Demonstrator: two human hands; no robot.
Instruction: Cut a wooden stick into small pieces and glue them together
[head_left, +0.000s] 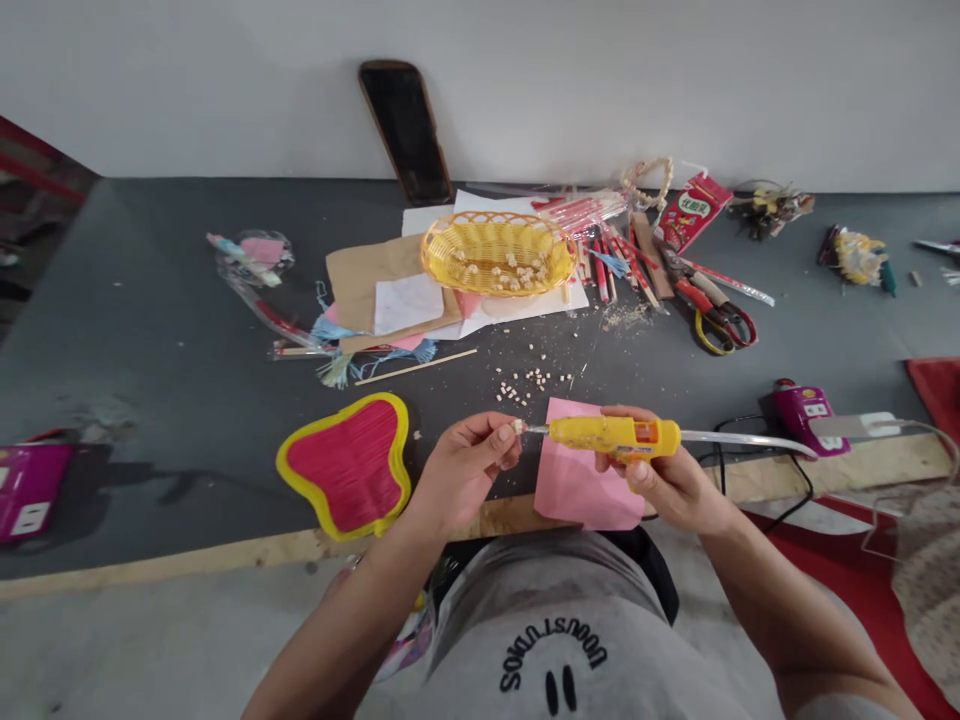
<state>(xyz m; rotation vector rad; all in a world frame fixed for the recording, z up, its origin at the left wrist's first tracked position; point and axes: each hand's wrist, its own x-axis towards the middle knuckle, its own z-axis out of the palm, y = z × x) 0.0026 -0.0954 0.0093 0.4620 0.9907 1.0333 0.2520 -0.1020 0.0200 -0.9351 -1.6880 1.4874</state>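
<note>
Pinched between the thumb and finger of my left hand [469,465] is a small pale bead piece [517,427]. My right hand [667,480] is wrapped round a yellow glue gun [600,436], whose metal nozzle points left at the piece, touching or nearly so. A clear glue stick [742,440] runs out of its back. Pink paper [574,490] lies under the gun at the table's front edge. Short pale cut bits [534,380] are scattered just beyond my hands. To the left lies a red shape with a yellow rim [349,465].
Farther back, a yellow basket [495,250] holds small pale pieces. A phone [409,130] leans on the wall. Scissors [724,325], wrapped sticks and a red packet [694,210] lie back right. Purple power sockets stand right [810,415] and far left [34,490].
</note>
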